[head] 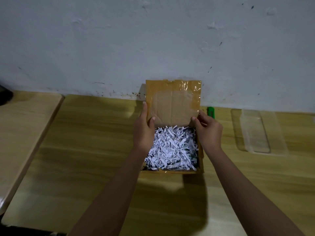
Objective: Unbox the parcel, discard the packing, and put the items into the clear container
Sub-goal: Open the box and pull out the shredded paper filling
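A brown cardboard parcel [201, 155] stands on the wooden table, its taped lid flap [173, 103] raised upright toward the wall. White shredded paper [172, 147] fills the inside and hides whatever lies beneath. My left hand [144, 130] grips the flap's lower left edge, thumb on the inner face. At the flap's lower right corner my right hand [208, 128] pinches the cardboard. The clear container [255, 132] lies flat on the table to the right of the parcel.
A green utility knife [211, 112] lies by the wall just right of the flap. The wooden table [85, 150] meets a second table [22, 126] on the left. A grey-white wall [153, 48] rises directly behind the parcel.
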Available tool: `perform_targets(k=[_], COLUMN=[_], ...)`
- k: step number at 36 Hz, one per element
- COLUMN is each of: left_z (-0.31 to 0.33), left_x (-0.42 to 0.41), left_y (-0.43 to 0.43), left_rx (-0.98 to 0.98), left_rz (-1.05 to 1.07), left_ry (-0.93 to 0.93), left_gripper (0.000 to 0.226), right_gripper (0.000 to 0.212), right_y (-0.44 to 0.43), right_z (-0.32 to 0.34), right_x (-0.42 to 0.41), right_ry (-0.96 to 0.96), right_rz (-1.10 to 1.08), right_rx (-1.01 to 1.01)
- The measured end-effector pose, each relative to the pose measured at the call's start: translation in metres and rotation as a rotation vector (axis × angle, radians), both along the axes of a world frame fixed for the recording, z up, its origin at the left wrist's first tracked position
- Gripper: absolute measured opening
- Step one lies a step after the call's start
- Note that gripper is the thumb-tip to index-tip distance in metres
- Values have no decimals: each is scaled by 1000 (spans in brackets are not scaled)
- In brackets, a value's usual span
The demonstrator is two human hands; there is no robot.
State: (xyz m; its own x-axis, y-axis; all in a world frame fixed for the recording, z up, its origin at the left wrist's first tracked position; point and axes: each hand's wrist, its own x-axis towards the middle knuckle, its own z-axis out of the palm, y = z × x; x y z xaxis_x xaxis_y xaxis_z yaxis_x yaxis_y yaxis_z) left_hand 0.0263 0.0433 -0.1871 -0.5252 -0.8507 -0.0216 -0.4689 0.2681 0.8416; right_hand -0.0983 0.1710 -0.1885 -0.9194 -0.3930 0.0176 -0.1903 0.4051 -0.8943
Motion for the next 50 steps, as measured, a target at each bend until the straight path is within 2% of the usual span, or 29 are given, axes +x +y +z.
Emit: perform_targets(k=[6, 8, 11, 17, 21, 26, 29, 34, 41, 47, 50], left_z=[10, 7, -5, -24, -31, -31, -30, -23, -19, -21, -23], left_x=[27, 36, 38, 27, 24, 22, 23, 25, 21, 17, 13], left_y=[34, 45, 48, 46, 46, 46, 43, 46, 52, 52, 54], left_rx=[-178, -133, -34, 28, 253, 287, 343, 469, 602, 651, 663], left_rz=[-38, -105, -221, -260, -207, -218, -224, -210, -128, -47, -16], left_ry=[87, 64, -78, -316, -326, -387, -348, -230, -54, -14, 0], left_gripper=[49, 44, 49, 54, 54, 53, 52, 48, 45, 43, 42], right_gripper=[35, 34, 44, 56, 54, 45, 47, 44, 36, 21, 30], right_y=[19, 23, 19, 4, 3, 0, -1, -3, -11, -12, -14], right_z=[12, 10, 0, -13, -22, -26, -32, -28, -33, -33, -33], right_x=[38, 52, 59, 64, 71, 71, 71, 76, 82, 81, 81], right_ry=[135, 126, 66, -116, -176, -202, -189, -293, -504, -716, -794], right_rz=[17, 136, 263, 298, 232, 219, 228, 195, 60, -8, -19], right_rx=[-31, 7, 169, 293, 268, 357, 376, 350, 150, -49, -66])
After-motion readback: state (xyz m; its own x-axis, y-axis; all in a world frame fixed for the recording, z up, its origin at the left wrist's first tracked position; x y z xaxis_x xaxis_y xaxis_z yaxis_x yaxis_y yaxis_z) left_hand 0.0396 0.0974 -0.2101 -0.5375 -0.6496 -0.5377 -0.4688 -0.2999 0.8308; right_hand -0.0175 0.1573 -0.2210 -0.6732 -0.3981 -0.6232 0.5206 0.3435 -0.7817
